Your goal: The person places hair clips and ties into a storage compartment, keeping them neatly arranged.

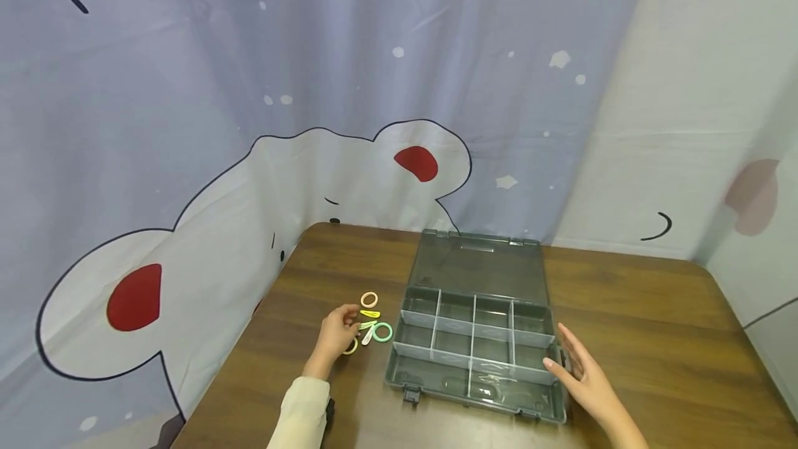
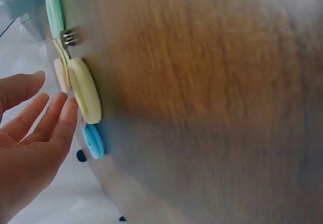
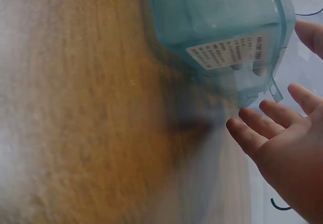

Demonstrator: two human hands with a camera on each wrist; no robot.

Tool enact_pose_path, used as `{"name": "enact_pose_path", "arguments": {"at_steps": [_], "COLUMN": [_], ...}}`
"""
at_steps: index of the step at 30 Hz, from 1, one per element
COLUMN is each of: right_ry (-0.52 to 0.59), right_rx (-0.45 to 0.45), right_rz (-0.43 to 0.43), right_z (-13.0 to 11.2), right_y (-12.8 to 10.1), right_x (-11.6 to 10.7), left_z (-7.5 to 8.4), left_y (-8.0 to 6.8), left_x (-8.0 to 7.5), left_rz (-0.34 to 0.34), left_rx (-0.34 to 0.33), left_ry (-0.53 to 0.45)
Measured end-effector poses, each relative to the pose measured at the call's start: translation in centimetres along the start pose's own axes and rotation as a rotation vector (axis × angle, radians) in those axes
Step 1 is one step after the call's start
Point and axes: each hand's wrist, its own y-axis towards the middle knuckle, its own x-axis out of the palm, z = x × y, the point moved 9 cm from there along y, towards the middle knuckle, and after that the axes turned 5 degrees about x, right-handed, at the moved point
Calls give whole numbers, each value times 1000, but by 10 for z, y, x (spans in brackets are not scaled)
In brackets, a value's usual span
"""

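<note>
One wooden table (image 1: 654, 338) fills the lower frame, backed by a cartoon-printed curtain (image 1: 249, 123), and at lower centre lies one open grey organizer box (image 1: 476, 328) with two rows of four compartments plus a long front one. Left of it sits a small cluster of hair clips and rings (image 1: 370, 324), their number unclear. The left hand (image 1: 337, 335), fingers loosely extended, touches the cluster without gripping; the right hand (image 1: 580, 373), open and flat, rests at the box's lower right corner.
</note>
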Motion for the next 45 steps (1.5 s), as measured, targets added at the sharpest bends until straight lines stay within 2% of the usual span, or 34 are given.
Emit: {"name": "enact_pose_path", "arguments": {"at_steps": [5, 10, 20, 27, 34, 39, 45], "right_ry": [23, 26, 51, 56, 56, 75, 111], "right_rx": [3, 15, -3, 35, 52, 55, 58], "right_rz": [-11, -25, -51, -60, -59, -69, -62], "right_z": [5, 11, 9, 15, 19, 22, 26], "right_y": [0, 1, 4, -1, -3, -4, -5], "right_x": [3, 7, 5, 0, -1, -1, -2], "left_z": [-4, -2, 1, 1, 5, 4, 3], "left_y": [4, 6, 8, 12, 14, 14, 11], "left_x": [5, 8, 7, 9, 9, 10, 8], "left_rz": [-31, -49, -44, -54, -28, -24, -4], "left_rx": [-21, 24, 77, 77, 106, 83, 50], "left_ry": [1, 42, 106, 124, 156, 145, 88]}}
